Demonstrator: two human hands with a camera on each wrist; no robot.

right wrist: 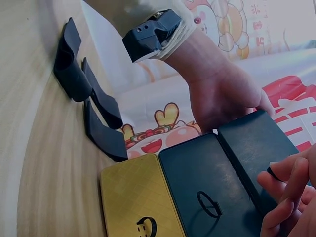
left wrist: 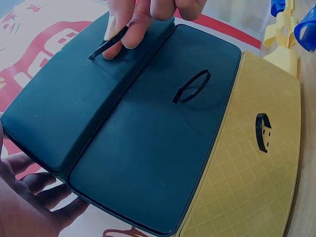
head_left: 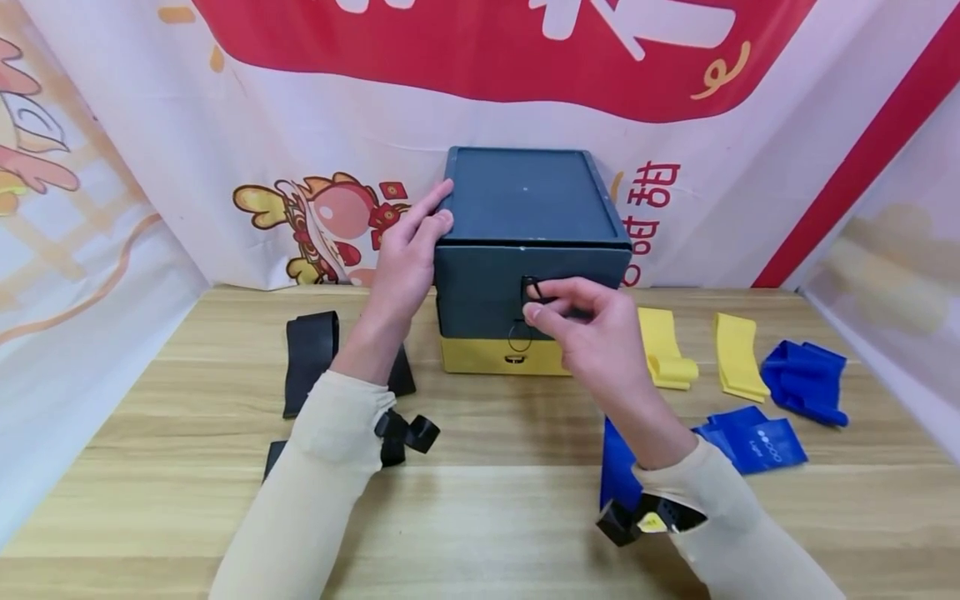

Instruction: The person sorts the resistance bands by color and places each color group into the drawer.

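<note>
A small drawer cabinet (head_left: 525, 196) with a dark green top stands at the back of the table. My right hand (head_left: 600, 329) pinches the black loop pull (left wrist: 106, 45) of the top dark green drawer (left wrist: 54, 111). That drawer's front juts past the one below, with a thin gap under the cabinet's top edge. My left hand (head_left: 405, 262) rests against the cabinet's upper left side, fingers extended. Below are a second dark green drawer (left wrist: 143, 133) and a yellow drawer (left wrist: 237, 173), each with a black loop pull.
Black bands (head_left: 309, 358) lie left of the cabinet, partly behind my left arm. On the right are yellow bands (head_left: 738, 354), a crumpled blue band (head_left: 806, 383) and a folded blue band (head_left: 757, 442). A printed cloth (head_left: 360, 108) hangs behind the table.
</note>
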